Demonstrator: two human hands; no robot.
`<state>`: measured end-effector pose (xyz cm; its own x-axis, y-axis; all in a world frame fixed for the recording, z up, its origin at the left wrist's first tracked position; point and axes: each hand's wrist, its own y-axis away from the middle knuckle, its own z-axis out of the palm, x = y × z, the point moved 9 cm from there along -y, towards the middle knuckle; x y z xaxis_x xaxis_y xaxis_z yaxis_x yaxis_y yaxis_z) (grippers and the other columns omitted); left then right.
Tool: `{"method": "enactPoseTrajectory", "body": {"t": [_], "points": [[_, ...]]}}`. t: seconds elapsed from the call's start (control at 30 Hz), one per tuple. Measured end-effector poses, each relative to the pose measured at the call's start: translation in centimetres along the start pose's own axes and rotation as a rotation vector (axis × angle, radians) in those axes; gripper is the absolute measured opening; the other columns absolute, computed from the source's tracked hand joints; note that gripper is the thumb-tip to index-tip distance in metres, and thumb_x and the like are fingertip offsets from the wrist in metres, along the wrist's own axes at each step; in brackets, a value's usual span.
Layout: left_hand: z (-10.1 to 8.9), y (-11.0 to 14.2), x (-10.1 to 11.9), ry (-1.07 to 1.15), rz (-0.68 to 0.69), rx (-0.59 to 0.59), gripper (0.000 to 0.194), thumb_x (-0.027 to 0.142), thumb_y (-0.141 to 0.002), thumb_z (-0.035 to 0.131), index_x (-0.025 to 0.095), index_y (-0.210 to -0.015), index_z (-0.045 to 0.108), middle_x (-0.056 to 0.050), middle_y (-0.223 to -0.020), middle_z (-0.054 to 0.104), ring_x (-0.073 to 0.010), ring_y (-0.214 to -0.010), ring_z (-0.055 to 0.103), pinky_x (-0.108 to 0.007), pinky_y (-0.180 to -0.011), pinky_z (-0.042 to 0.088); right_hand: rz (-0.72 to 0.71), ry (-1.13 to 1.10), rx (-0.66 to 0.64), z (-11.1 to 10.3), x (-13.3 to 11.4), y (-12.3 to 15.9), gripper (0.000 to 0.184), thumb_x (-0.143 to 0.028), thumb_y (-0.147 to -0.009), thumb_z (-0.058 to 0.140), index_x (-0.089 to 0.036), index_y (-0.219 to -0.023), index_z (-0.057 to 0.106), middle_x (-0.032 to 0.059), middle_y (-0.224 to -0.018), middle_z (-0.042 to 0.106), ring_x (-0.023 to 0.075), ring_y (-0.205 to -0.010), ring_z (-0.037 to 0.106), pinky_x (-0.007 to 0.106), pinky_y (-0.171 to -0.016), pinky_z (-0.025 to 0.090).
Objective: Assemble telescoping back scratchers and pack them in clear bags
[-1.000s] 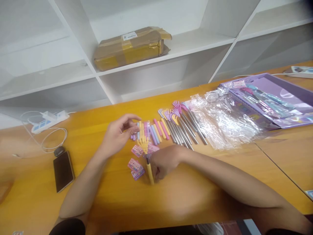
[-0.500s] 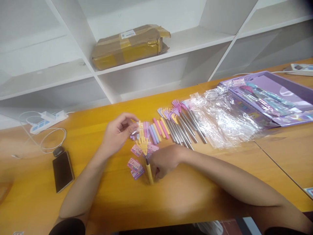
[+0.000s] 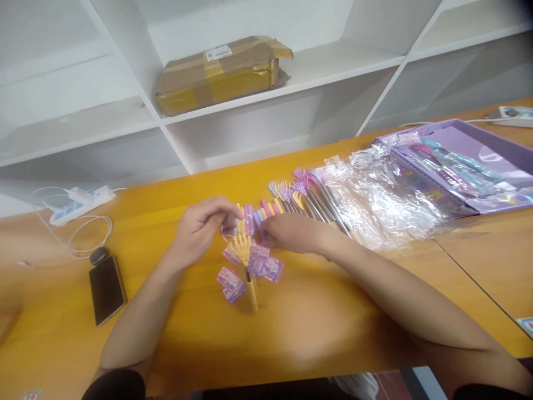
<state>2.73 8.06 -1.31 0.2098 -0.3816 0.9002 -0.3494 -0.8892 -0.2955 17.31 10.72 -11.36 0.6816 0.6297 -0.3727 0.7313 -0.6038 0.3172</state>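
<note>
My left hand (image 3: 202,228) is closed, thumb and fingers pinched at the edge of a clear plastic bag (image 3: 229,226). Just below its fingertips is a yellow back scratcher (image 3: 240,248), hand-shaped head up, its yellow grip (image 3: 253,297) pointing towards me. My right hand (image 3: 289,230) reaches over the row of coloured grip sleeves (image 3: 266,207), fingers curled down at the purple ones; whether it holds one is hidden. Small pink-purple printed cards (image 3: 231,284) lie around the yellow scratcher. More back scratchers (image 3: 318,203) with metal rods lie beyond my right hand, partly covered by it.
Clear plastic bags (image 3: 383,200) are heaped at the right, against an open purple box (image 3: 470,144) holding wrapped scratchers. A phone (image 3: 107,290), a white cable (image 3: 94,219) and a power strip (image 3: 81,204) lie at the left. Behind, a taped parcel (image 3: 220,75) sits on a white shelf.
My right hand has moved from beside the yellow scratcher's grip up to the coloured sleeves, uncovering more printed cards. My left hand stays nearly in place.
</note>
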Motion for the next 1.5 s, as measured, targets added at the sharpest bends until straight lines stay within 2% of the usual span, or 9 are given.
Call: {"method": "enactPoseTrajectory", "body": {"t": [0.23, 0.37, 0.63, 0.9, 1.0, 1.13, 1.23, 1.37, 1.5], "points": [[0.2, -0.1, 0.1, -0.009, -0.027, -0.014, 0.014, 0.029, -0.100, 0.069, 0.020, -0.107, 0.076, -0.006, -0.095, 0.067, -0.0172, -0.084, 0.064, -0.030, -0.075, 0.054, -0.132, 0.110, 0.141, 2.9, -2.3, -2.8, 0.037, -0.041, -0.099, 0.068, -0.014, -0.123, 0.066, 0.0174, -0.125, 0.070, 0.0243, -0.090, 0.071, 0.029, -0.066, 0.039], [0.4, -0.1, 0.3, -0.005, 0.019, -0.026, 0.025, 0.021, -0.086, 0.083, 0.020, -0.109, 0.075, -0.007, -0.101, 0.067, -0.0187, -0.091, 0.063, -0.031, -0.081, 0.053, -0.156, 0.096, 0.136, 3.6, -2.2, -3.4, 0.033, -0.038, -0.100, 0.066, -0.014, -0.124, 0.067, 0.0151, -0.116, 0.072, 0.0249, -0.090, 0.072, 0.029, -0.068, 0.042], [-0.4, -0.1, -0.2, 0.008, -0.061, 0.058, 0.014, 0.033, -0.096, 0.075, 0.019, -0.098, 0.077, -0.005, -0.087, 0.069, -0.0149, -0.075, 0.065, -0.027, -0.067, 0.056, -0.147, -0.033, 0.124, 2.8, -2.3, -2.9, 0.033, -0.034, -0.095, 0.073, -0.017, -0.123, 0.067, 0.0129, -0.116, 0.071, 0.0230, -0.094, 0.069, 0.027, -0.075, 0.044], [-0.7, 0.1, -0.7, 0.130, -0.103, 0.159, 0.019, 0.037, -0.098, 0.073, 0.018, -0.097, 0.073, -0.006, -0.089, 0.077, -0.0163, -0.068, 0.073, -0.028, -0.061, 0.062, -0.215, -0.251, 0.079, -0.4, -2.8, -0.6, 0.015, -0.024, -0.101, 0.056, -0.016, -0.091, 0.064, 0.0023, -0.083, 0.068, 0.0123, -0.067, 0.051, 0.027, -0.067, 0.035], [-0.6, 0.2, -1.2, 0.167, -0.165, 0.186, 0.023, 0.040, -0.096, 0.075, 0.018, -0.094, 0.070, -0.007, -0.089, 0.080, -0.0190, -0.067, 0.076, -0.031, -0.059, 0.065, -0.182, -0.306, 0.237, -3.7, -1.5, 1.0, 0.015, -0.026, -0.101, 0.060, -0.017, -0.089, 0.063, 0.0021, -0.082, 0.069, 0.0119, -0.067, 0.054, 0.026, -0.067, 0.037], [-0.5, 0.4, -1.5, 0.192, -0.209, 0.208, 0.028, 0.044, -0.095, 0.076, 0.018, -0.093, 0.068, -0.007, -0.085, 0.082, -0.0228, -0.068, 0.079, -0.032, -0.058, 0.066, -0.086, -0.394, 0.702, -9.3, 0.9, 4.7, 0.017, -0.034, -0.101, 0.066, -0.018, -0.096, 0.066, 0.0030, -0.084, 0.071, 0.0140, -0.070, 0.063, 0.027, -0.066, 0.045], [-0.5, 0.6, -1.9, 0.213, -0.241, 0.221, 0.030, 0.047, -0.094, 0.077, 0.018, -0.094, 0.068, -0.008, -0.082, 0.082, -0.0249, -0.069, 0.080, -0.034, -0.060, 0.067, -0.158, -0.566, 1.002, -11.3, 0.7, 7.7, 0.019, -0.037, -0.103, 0.066, -0.021, -0.112, 0.063, 0.0019, -0.091, 0.071, 0.0137, -0.073, 0.068, 0.028, -0.065, 0.054], [-0.2, 0.8, -2.3, 0.269, -0.268, 0.219, 0.030, 0.046, -0.094, 0.078, 0.019, -0.104, 0.069, -0.006, -0.079, 0.082, -0.0263, -0.071, 0.081, -0.038, -0.064, 0.070, -0.335, -0.688, 1.129, -11.2, -1.8, 9.5, 0.014, -0.033, -0.104, 0.066, -0.024, -0.113, 0.059, 0.0003, -0.094, 0.070, 0.0131, -0.081, 0.070, 0.028, -0.073, 0.060], [0.3, 0.9, -2.1, 0.325, -0.271, 0.187, 0.033, 0.046, -0.094, 0.078, 0.019, -0.110, 0.070, -0.009, -0.087, 0.084, -0.0274, -0.078, 0.083, -0.039, -0.069, 0.070, -0.401, -0.524, 1.072, -10.6, -4.5, 9.2, 0.008, -0.028, -0.103, 0.068, -0.022, -0.104, 0.062, 0.0016, -0.093, 0.072, 0.0129, -0.079, 0.070, 0.028, -0.075, 0.060]]}}
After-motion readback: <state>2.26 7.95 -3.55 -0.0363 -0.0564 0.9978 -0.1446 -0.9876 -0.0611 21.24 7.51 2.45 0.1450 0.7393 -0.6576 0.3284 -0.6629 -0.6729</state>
